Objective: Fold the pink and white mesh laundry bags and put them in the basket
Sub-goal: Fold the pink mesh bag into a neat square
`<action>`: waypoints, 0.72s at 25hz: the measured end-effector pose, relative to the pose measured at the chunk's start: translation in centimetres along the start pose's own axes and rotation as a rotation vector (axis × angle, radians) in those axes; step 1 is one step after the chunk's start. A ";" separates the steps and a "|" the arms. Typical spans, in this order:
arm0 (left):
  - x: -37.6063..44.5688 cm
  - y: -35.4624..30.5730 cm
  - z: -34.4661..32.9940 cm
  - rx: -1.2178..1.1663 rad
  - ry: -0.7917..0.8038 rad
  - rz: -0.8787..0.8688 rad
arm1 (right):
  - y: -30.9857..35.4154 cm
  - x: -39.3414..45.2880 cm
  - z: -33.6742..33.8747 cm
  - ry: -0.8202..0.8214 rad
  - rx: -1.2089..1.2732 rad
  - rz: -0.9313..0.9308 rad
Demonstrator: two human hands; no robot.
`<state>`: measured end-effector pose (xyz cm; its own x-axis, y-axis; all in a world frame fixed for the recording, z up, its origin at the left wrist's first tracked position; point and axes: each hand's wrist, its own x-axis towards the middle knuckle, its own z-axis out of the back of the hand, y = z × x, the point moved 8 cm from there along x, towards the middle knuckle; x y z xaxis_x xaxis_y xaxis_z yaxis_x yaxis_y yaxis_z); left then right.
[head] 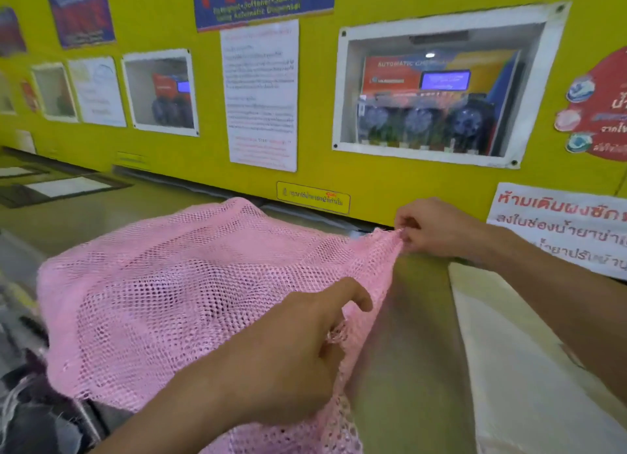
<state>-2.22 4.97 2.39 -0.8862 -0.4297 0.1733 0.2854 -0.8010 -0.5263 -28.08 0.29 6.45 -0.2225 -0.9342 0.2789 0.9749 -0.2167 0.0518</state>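
Observation:
A pink mesh laundry bag [176,284] lies spread over the metal countertop [417,335], its left part hanging over dark things at the lower left. My right hand [437,229] pinches the bag's far right corner and holds it up by the yellow wall. My left hand [291,355] grips the bag's right edge nearer to me, index finger stretched out over the mesh. A white bag [515,369] lies flat on the counter at the right, under my right forearm. No basket can be made out for certain.
A yellow wall [390,182] with posters, notices and a windowed dispenser [437,94] rises right behind the counter. Dark laundry or a container [30,416] sits at the lower left edge. More countertop stretches away to the far left.

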 end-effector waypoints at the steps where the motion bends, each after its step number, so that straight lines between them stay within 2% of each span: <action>1: -0.4 1.0 1.1 -0.050 -0.027 -0.014 | 0.9 1.0 1.0 -0.066 0.003 0.014; 6: -3.2 10.3 8.0 -0.410 -0.091 0.021 | 8.2 8.6 3.3 -0.172 -0.007 0.051; 9: -4.3 17.6 12.7 -0.473 -0.139 0.057 | 14.5 14.7 2.8 -0.183 -0.100 0.099; 14: -4.9 28.7 20.1 -0.419 -0.191 0.183 | 24.5 23.4 0.8 -0.170 -0.231 0.077; 16: -4.9 32.8 23.2 -0.285 -0.232 0.271 | 27.4 26.2 -0.9 -0.154 -0.226 0.054; 18: -4.8 36.1 25.6 -0.039 -0.286 0.410 | 29.7 28.3 -2.9 -0.159 -0.227 0.035</action>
<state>21.65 -32.58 3.82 -0.5670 -0.8071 0.1644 0.5705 -0.5288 -0.6284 -5.47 -33.40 13.06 -0.1667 -0.8898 0.4248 0.9503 -0.2598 -0.1715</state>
